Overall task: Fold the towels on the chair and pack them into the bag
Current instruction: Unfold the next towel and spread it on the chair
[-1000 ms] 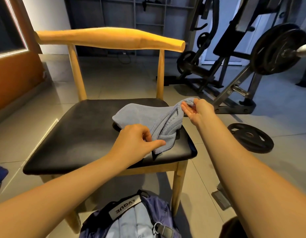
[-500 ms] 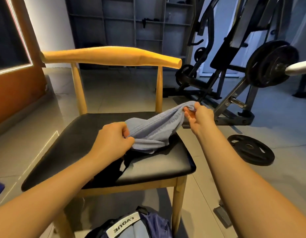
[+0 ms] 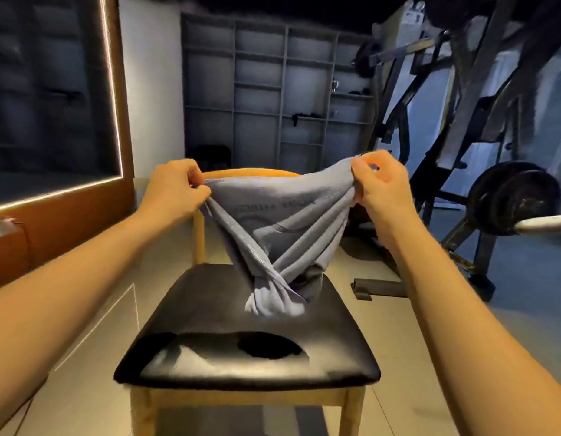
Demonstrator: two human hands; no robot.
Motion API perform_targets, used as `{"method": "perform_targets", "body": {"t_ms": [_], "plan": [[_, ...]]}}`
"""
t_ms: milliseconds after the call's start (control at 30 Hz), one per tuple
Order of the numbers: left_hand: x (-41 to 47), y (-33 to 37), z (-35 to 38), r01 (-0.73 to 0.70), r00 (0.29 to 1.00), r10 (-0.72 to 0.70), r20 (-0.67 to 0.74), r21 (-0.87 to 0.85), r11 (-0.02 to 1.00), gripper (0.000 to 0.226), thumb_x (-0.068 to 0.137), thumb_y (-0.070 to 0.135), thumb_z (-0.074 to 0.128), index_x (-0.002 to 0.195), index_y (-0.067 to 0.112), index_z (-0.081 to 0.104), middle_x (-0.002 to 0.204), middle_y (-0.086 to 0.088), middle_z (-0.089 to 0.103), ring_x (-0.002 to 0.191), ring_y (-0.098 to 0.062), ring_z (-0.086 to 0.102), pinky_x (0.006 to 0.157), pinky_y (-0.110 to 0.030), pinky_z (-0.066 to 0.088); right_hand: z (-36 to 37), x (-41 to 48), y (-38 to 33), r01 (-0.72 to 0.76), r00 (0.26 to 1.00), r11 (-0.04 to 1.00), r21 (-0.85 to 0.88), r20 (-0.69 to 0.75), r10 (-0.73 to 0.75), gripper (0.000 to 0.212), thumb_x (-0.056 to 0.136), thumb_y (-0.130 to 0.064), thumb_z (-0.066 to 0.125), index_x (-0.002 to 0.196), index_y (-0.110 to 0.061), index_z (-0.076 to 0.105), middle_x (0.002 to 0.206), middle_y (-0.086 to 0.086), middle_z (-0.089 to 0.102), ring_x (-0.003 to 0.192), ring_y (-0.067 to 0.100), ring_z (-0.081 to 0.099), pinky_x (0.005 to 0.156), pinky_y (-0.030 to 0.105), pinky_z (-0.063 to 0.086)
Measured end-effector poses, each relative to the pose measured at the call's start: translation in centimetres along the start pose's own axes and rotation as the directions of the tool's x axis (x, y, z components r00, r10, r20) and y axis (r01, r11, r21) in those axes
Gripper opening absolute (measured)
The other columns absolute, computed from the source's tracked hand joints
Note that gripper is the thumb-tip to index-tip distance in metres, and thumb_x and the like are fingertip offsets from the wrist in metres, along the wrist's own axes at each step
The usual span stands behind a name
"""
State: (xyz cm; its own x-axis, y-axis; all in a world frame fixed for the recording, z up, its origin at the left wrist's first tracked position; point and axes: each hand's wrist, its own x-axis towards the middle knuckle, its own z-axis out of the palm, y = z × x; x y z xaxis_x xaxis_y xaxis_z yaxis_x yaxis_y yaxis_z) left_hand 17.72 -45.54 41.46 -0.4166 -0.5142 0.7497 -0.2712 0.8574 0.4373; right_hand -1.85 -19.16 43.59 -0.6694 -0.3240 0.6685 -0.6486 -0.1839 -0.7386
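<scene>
A grey-blue towel [image 3: 280, 228] hangs stretched in the air above the chair's black seat [image 3: 247, 350]. My left hand [image 3: 175, 190] pinches its upper left corner. My right hand [image 3: 378, 184] grips the upper right corner. The towel's lower part is twisted into a bunch, and its bottom end hangs close over the seat. The chair's wooden backrest [image 3: 251, 172] shows just behind the towel's top edge. The bag is out of view.
Weight machines and a barbell with a black plate [image 3: 513, 198] stand to the right of the chair. A grey shelf unit [image 3: 273, 89] lines the back wall. An orange wall panel with a lit window frame [image 3: 114, 99] is on the left. Tiled floor surrounds the chair.
Both hands have lifted the towel off the seat and pulled its top edge apart. My view has tilted up, so the bag on the floor has dropped out of sight.
</scene>
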Motion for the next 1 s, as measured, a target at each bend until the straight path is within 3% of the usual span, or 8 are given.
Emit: {"method": "perform_targets", "body": {"t_ms": [133, 233, 367, 467, 600, 700, 800, 1000], "plan": [[0.3, 0.4, -2.0, -0.057, 0.998, 0.057, -0.007, 0.018, 0.998, 0.010, 0.089, 0.009, 0.067, 0.090, 0.019, 0.065, 0.086, -0.002, 0.062, 0.079, -0.022, 0.057, 0.072, -0.035, 0.043, -0.2, 1.7, -2.4, -0.082, 0.996, 0.980, -0.182, -0.042, 0.075, 0.018, 0.098, -0.016, 0.059, 0.092, 0.000, 0.066, 0.077, 0.005, 0.060, 0.068, 0.020, 0.058, 0.052, 0.022, 0.042], [0.6, 0.6, -2.9, -0.084, 0.996, 0.084, -0.006, 0.002, 0.996, 0.015, 0.089, 0.006, 0.061, 0.092, 0.020, 0.066, 0.087, -0.001, 0.063, 0.081, -0.025, 0.059, 0.074, -0.037, 0.048, 1.1, 0.6, -3.9, -0.141, 0.903, 0.967, -0.210, 0.372, 0.213, 0.020, 0.095, -0.011, 0.061, 0.085, 0.005, 0.068, 0.072, 0.014, 0.055, 0.067, 0.025, 0.049, 0.057, 0.031, 0.040], [-0.5, 0.1, -3.4, -0.046, 0.995, 0.042, 0.087, 0.046, 0.998, 0.017, 0.092, 0.006, 0.063, 0.093, 0.022, 0.067, 0.092, -0.002, 0.065, 0.084, -0.022, 0.061, 0.074, -0.034, 0.048, 0.3, 0.4, -3.1, -0.142, 0.983, 0.857, -0.496, 0.030, 0.181, 0.035, 0.098, -0.016, 0.053, 0.064, -0.008, 0.049, 0.062, 0.009, 0.048, 0.069, 0.027, 0.049, 0.058, 0.035, 0.039], [-1.0, -0.2, -3.8, -0.045, 0.997, 0.042, 0.070, 0.046, 0.998, 0.015, 0.092, 0.006, 0.062, 0.095, 0.020, 0.068, 0.091, -0.003, 0.067, 0.084, -0.023, 0.062, 0.074, -0.035, 0.051, 0.5, -1.4, -4.1, -0.149, 0.851, 0.913, -0.380, 0.420, 0.314, 0.026, 0.096, -0.015, 0.060, 0.073, -0.004, 0.065, 0.065, 0.007, 0.050, 0.062, 0.019, 0.046, 0.052, 0.028, 0.035], [-0.6, -0.4, -4.5, 0.006, 0.999, -0.006, 0.037, -0.005, 1.000, 0.019, 0.092, 0.004, 0.063, 0.103, 0.020, 0.062, 0.093, 0.001, 0.063, 0.088, -0.023, 0.061, 0.077, -0.038, 0.054, 0.4, -0.5, -6.3, -0.121, 0.973, 0.892, -0.436, 0.126, 0.194, 0.026, 0.095, -0.019, 0.056, 0.072, -0.006, 0.058, 0.066, 0.006, 0.050, 0.066, 0.024, 0.048, 0.057, 0.033, 0.037], [-0.4, -0.5, -4.8, 0.014, 0.999, -0.014, 0.041, 0.003, 1.000, 0.021, 0.094, 0.004, 0.063, 0.110, 0.017, 0.068, 0.098, -0.001, 0.065, 0.091, -0.021, 0.061, 0.079, -0.035, 0.052, 0.9, -1.2, -7.6, -0.065, 0.858, 0.936, -0.347, 0.460, 0.230, 0.028, 0.096, -0.020, 0.060, 0.084, 0.005, 0.060, 0.071, 0.012, 0.050, 0.063, 0.025, 0.045, 0.052, 0.030, 0.034], [-0.4, -0.4, -5.1, 0.053, 0.994, -0.058, 0.093, 0.052, 0.997, 0.018, 0.094, 0.005, 0.063, 0.104, 0.014, 0.076, 0.096, -0.005, 0.070, 0.090, -0.024, 0.063, 0.080, -0.037, 0.054, 0.9, -0.2, -6.8, 0.005, 0.993, 0.830, -0.557, 0.098, 0.059, 0.030, 0.100, -0.017, 0.047, 0.071, -0.010, 0.048, 0.065, 0.008, 0.045, 0.063, 0.025, 0.042, 0.055, 0.034, 0.029], [-0.8, -0.5, -6.0, 0.125, 0.989, -0.134, 0.069, 0.127, 0.984, 0.015, 0.097, 0.012, 0.062, 0.102, 0.015, 0.075, 0.096, -0.006, 0.070, 0.085, -0.025, 0.063, 0.081, -0.042, 0.057, 0.8, -0.2, -6.0, -0.079, 0.996, 0.920, -0.385, 0.017, 0.092, 0.023, 0.098, -0.013, 0.049, 0.075, -0.013, 0.053, 0.069, 0.010, 0.047, 0.062, 0.023, 0.045, 0.047, 0.030, 0.042]]}}
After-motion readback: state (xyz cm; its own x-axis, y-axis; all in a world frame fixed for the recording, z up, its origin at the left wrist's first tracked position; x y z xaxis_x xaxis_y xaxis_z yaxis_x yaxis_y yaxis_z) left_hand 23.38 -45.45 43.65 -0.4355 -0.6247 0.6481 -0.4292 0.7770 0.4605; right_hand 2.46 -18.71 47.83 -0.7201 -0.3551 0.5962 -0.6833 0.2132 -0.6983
